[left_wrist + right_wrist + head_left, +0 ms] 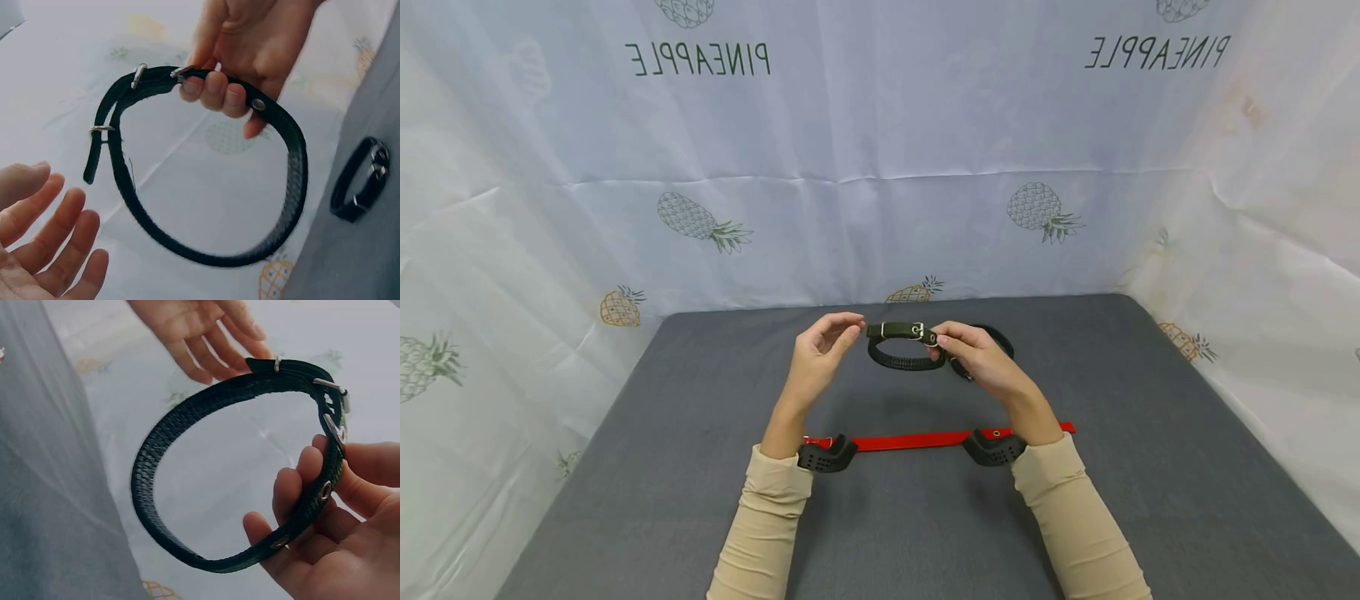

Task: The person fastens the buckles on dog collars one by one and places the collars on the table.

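A dark green collar (898, 331), buckled into a loop, is held up above the table. My right hand (981, 354) grips its strap beside the metal buckle (340, 394), thumb on the outside and fingertips through the loop. Metal-rimmed holes show along the strap near those fingers. My left hand (818, 354) is at the collar's left side, close to the strap's free tail (92, 165). Its fingers are spread and loosely bent, apart from the strap in the left wrist view, and nothing is in them.
A second dark collar (361, 184), also looped, lies on the grey table (700, 433) behind my right hand. A red collar (910, 441) stretches out straight across the table below my wrists. White curtains (865, 233) with pineapple prints stand behind and on both sides.
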A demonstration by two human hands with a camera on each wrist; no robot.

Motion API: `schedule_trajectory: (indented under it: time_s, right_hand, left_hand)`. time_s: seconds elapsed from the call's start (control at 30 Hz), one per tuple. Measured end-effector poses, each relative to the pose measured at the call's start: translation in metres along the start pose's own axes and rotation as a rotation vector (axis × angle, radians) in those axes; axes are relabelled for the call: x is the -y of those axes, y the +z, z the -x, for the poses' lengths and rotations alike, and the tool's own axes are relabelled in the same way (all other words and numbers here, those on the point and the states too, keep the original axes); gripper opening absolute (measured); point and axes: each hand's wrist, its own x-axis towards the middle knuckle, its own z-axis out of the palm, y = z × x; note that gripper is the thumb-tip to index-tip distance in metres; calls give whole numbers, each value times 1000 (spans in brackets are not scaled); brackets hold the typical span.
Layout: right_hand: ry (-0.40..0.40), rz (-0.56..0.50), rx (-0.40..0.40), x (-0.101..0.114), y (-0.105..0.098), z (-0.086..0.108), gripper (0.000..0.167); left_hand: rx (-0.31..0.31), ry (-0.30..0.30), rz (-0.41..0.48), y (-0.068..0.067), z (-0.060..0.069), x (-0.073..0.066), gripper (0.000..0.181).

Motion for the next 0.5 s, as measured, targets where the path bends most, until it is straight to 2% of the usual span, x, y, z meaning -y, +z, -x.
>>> schedule_trajectory:
  time_s: [0.27, 0.5]
  right_hand:
    - [51, 124, -55, -6, -1, -9, 20]
    - [92, 206, -65, -15, 1, -19, 31]
  left_hand:
    - [10, -20, -19, -11, 5, 4, 26]
    - [-14, 18, -19, -16, 7, 9, 23]
